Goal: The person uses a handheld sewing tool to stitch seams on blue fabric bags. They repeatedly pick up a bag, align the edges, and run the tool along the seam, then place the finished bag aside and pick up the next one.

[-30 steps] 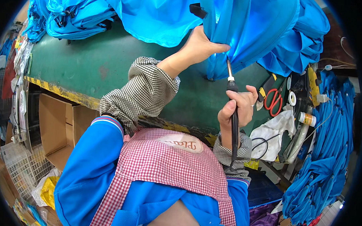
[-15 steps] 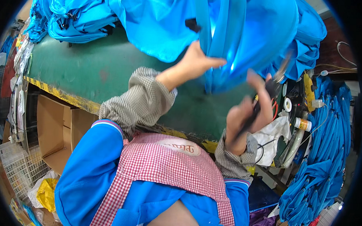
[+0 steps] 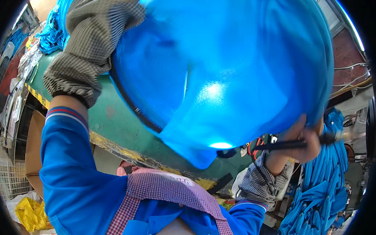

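Observation:
A large blue fabric piece (image 3: 238, 86), bag-like and rounded, billows up in front of me above the table. Its left edge carries a black trim, and the weave inside looks coarse. My left arm reaches up along its left side; the hand itself is cut off by the top of the picture. At the lower right of the fabric, my right hand (image 3: 308, 148) is closed around a slim black-handled tool (image 3: 283, 145) with a blurred light tip. A raised finger of that hand appears to touch the fabric's edge. Motion blur hides the tool's exact kind.
The green table (image 3: 121, 119) has a yellow-and-black striped front edge. More blue fabric (image 3: 54, 34) is heaped at the far left. A bundle of blue pieces (image 3: 322, 184) hangs at right. Below the table's left side stands a cardboard box (image 3: 34, 153), near a yellow bag (image 3: 31, 213).
The blue fabric has been lifted and spread toward me, covering much of the table. My left arm has risen up and left. My right hand has moved right and slightly down with the tool.

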`<action>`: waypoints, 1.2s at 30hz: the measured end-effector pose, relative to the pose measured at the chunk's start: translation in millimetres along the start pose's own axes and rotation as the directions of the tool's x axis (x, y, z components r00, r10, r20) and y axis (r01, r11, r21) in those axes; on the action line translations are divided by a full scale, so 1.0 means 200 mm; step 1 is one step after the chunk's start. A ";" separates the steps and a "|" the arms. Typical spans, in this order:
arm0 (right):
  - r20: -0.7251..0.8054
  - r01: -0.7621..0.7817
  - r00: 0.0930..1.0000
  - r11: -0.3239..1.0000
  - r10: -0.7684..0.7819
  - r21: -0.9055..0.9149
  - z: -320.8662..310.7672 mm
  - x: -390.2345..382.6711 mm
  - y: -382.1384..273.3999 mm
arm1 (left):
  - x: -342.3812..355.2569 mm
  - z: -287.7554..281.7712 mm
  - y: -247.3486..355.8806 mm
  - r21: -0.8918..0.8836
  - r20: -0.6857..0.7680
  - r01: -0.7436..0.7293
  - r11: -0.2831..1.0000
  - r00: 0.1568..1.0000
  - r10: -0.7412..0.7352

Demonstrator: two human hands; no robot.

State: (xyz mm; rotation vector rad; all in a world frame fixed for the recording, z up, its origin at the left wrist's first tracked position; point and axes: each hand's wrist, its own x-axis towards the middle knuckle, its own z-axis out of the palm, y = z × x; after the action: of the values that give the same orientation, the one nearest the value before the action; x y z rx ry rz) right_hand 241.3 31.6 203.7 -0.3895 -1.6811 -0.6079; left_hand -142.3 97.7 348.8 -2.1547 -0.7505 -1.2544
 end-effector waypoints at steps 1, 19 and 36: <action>-0.065 -0.032 0.997 0.997 0.036 0.070 0.05 0.05 0.00 | 0.08 -0.10 -0.04 0.285 0.020 0.118 0.951 0.991 -0.129; 0.185 -0.359 0.933 0.843 0.309 0.401 0.76 -0.37 -0.20 | -0.92 0.41 0.71 0.192 -0.270 0.458 0.868 0.875 -0.402; -0.352 0.129 0.936 0.941 -0.012 0.311 0.73 0.58 -0.05 | -0.45 0.26 0.30 -0.929 -0.172 0.216 0.300 0.465 -0.868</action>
State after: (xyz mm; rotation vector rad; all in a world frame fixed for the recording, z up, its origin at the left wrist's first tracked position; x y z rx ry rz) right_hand 97.1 101.1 298.3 0.0242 -1.4248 -0.4067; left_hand -107.3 73.8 237.5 -1.6134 -0.7256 -3.1851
